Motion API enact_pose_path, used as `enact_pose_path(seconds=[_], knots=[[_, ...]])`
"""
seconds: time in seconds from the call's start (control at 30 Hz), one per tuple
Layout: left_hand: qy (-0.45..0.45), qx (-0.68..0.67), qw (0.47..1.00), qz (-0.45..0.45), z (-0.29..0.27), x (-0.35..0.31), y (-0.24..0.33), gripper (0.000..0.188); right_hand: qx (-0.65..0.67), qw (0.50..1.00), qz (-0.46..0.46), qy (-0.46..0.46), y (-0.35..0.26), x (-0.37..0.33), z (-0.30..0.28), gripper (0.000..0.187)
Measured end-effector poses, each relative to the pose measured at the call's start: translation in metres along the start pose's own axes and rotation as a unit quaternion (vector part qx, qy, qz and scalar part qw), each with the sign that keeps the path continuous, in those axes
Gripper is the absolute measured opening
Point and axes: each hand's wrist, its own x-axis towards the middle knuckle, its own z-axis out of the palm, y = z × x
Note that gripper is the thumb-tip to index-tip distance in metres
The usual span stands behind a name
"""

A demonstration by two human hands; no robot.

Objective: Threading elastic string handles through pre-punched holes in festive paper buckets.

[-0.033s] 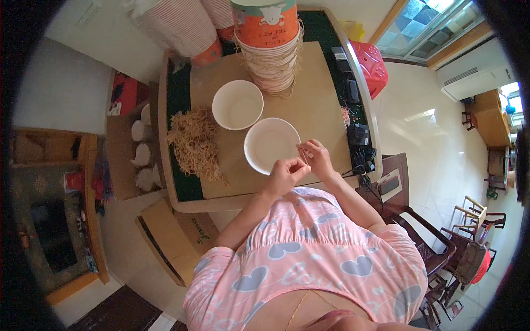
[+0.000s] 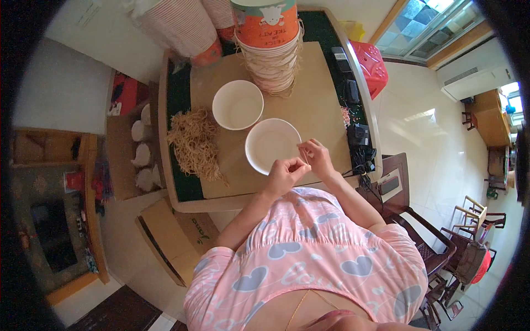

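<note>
My left hand (image 2: 286, 175) and my right hand (image 2: 318, 159) are close together at the near right rim of a white paper bucket (image 2: 271, 144). Both are pinched closed on a thin, pale cord (image 2: 307, 156), of which only a short length shows between the fingers. The bucket stands on the table with its mouth facing up. Touching it or nearly so, a second white paper bucket (image 2: 237, 106) sits farther left. A tangled heap of tan cords (image 2: 194, 144) lies at the table's left side.
Behind the buckets rises a tall stack of nested buckets (image 2: 271, 69), the top one orange, with cords hanging round it. More wrapped stacks (image 2: 176, 27) stand at the far left. Black adapters and cables (image 2: 360, 135) line the right edge. A red stool (image 2: 370, 69) is beyond it.
The two hands stay pinched in almost the same place. The near bucket has shifted very slightly to the right, and the cord between the fingers shows a little more clearly.
</note>
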Motion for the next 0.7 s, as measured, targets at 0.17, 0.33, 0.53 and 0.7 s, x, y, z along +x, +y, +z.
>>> enact_pose_path(seconds=[0.17, 0.33, 0.53, 0.7], knots=[[0.042, -0.114, 0.993, 0.004, -0.026, -0.012, 0.032, 0.011, -0.090, 0.994, -0.028, -0.055, -0.010, 0.021, -0.025, 0.014], [0.101, -0.215, 0.971, 0.010, -0.064, -0.017, 0.026, 0.011, 0.055, 0.990, 0.015, -0.129, -0.012, 0.049, -0.030, 0.022], [0.197, -0.108, 0.974, -0.001, -0.082, -0.018, -0.005, 0.007, -0.179, 0.977, -0.114, -0.028, 0.095, -0.025, -0.001, 0.042], [0.340, 0.274, 0.899, -0.016, -0.111, -0.019, -0.045, 0.050, -0.338, 0.906, -0.177, -0.182, 0.088, -0.024, 0.032, 0.057]])
